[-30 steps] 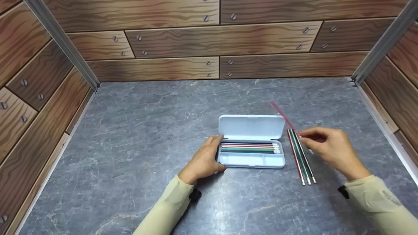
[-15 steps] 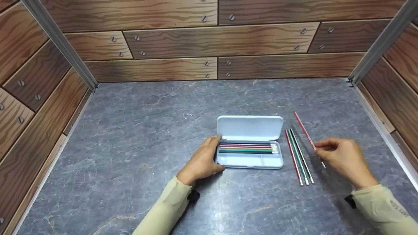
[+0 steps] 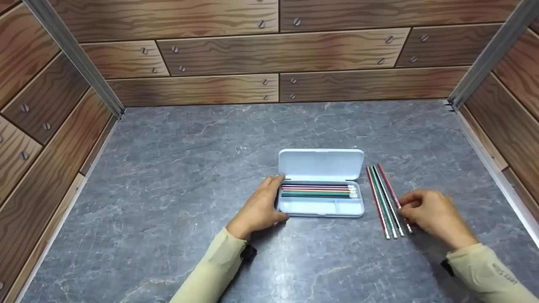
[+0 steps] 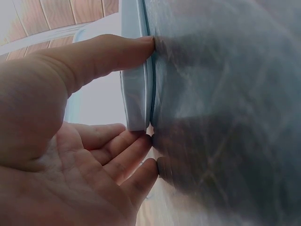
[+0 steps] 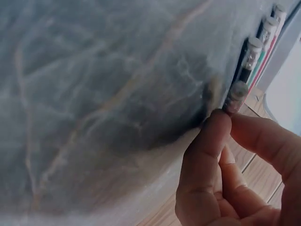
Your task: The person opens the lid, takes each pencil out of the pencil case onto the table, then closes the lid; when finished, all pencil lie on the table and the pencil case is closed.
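Observation:
An open light-blue pencil case (image 3: 321,164) lies with its lid tipped back. Several pencils (image 3: 316,192) with white eraser ends fill its rear compartment. My left hand (image 3: 256,212) grips the case's left end, thumb at the front corner and fingers toward the back. In the left wrist view the thumb lies along the case wall (image 4: 136,101). Thumb and fingertips of my right hand (image 3: 438,219) pinch a red pencil (image 3: 389,187) near its eraser end. It lies beside a row of red, green and black pencils (image 3: 382,201); their eraser ends face the right wrist camera.
The grey marbled tabletop (image 3: 168,176) carries the case and the pencils. Two front compartments (image 3: 309,206) of the case show bare bottoms. A wood-patterned wall (image 3: 219,52) stands at the back, with similar walls at both sides and metal posts in the corners.
My right hand first carried the red pencil rightward and away from the row, then brought it down and back left beside the others. The left hand stays at the case.

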Tool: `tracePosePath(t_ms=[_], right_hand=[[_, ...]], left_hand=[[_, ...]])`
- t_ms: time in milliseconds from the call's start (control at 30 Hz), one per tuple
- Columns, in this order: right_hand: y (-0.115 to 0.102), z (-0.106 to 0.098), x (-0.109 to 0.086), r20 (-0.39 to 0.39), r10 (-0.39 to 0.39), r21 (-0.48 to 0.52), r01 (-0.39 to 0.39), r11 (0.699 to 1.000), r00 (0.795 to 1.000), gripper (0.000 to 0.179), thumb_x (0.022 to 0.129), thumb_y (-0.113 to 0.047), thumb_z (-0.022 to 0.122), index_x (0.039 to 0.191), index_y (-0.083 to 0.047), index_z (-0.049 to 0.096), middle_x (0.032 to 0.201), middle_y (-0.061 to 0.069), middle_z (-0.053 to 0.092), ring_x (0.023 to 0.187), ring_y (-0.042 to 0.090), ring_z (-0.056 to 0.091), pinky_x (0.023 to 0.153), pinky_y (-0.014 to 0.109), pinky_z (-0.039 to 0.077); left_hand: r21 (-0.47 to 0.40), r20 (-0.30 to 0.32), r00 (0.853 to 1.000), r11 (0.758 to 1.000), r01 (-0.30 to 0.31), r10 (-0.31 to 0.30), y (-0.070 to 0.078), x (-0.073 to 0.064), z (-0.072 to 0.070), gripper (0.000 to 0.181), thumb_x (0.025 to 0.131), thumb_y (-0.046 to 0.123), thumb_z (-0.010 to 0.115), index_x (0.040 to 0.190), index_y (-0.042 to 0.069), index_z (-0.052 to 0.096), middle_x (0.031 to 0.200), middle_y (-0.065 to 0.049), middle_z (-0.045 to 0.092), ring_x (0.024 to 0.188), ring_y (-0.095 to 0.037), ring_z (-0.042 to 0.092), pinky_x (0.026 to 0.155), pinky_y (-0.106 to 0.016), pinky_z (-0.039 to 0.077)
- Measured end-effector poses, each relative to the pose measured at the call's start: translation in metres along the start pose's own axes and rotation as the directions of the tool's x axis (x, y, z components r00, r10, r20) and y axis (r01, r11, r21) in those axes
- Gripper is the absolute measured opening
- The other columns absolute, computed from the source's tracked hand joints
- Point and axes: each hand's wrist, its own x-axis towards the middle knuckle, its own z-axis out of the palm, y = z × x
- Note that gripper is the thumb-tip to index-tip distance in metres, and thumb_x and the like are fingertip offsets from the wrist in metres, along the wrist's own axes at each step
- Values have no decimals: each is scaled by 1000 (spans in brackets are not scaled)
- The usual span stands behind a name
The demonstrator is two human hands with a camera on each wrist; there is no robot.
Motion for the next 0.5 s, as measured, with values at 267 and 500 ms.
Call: tracePosePath(t_ms=[267,500], right_hand=[[-1,4,-1,-14,-19,-7,19,1000,1000,34,91,-12,81,119,7,79,94,10,84,72,11,69,60,24,53],[-2,6,-3,-21,-36,5,36,999,999,30,92,-11,82,115,8,80,91,10,84,69,10,70,58,23,55]], left_hand=[[4,3,1000,1000,4,-4,0,0,0,109,80,2,92,172,-3,35,167,-22,50,156,-37,51,136,-50,41],[13,-1,1000,1000,-1,1,-1,1,0,109,80,4,92,172,-4,35,167,-23,50,156,-38,51,136,-50,40]])
